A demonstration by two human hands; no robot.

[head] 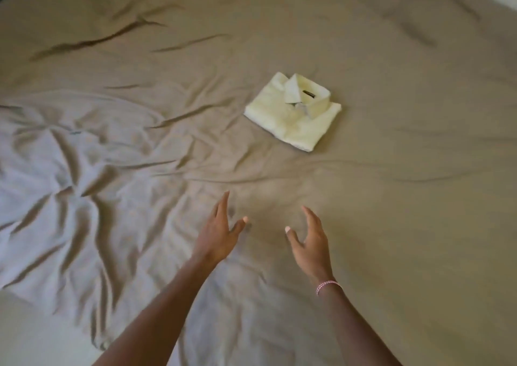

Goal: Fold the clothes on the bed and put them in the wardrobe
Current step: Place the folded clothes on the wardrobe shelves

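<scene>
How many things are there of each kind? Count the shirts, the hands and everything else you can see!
Shirts: 1, the folded shirt, pale yellow.
Hands: 2, the left hand and the right hand, both holding nothing.
Bracelets: 1, the bracelet, pink and white, on the right wrist.
Sheets: 1, the bed sheet, brownish and wrinkled.
Total: 5

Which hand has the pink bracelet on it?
The right hand: a pink and white bracelet sits round its wrist. The left hand has a bare wrist. Both are open, holding nothing, short of the folded yellow shirt.
</scene>
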